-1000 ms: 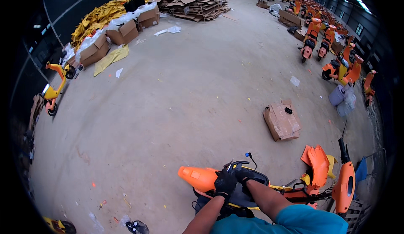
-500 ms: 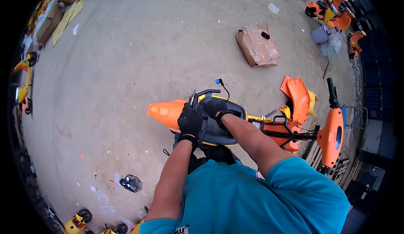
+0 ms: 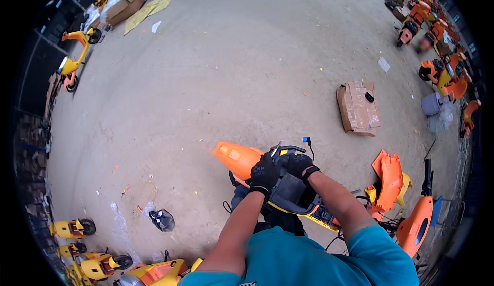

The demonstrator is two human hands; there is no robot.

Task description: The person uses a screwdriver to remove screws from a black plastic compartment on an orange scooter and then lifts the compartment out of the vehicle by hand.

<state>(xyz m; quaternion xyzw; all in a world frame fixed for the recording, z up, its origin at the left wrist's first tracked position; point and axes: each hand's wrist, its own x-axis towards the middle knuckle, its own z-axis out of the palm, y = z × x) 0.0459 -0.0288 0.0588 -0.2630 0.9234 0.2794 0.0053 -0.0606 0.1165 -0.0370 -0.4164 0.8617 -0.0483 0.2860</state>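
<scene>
Grey concrete (image 3: 206, 95) surrounds a dark tub (image 3: 289, 189); over it, left hand (image 3: 264, 174) clasps slim tool (image 3: 277, 148), right hand (image 3: 299, 165) curls, grip unclear; beyond them, rightward, creased carton (image 3: 356, 108).

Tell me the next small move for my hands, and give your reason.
I'd probably brace the right hand against the far rim of the dark tray: it is already by that end, while the left hand beside it grips a slim metallic item pointing away from you, so steadying the tray might help.
</scene>
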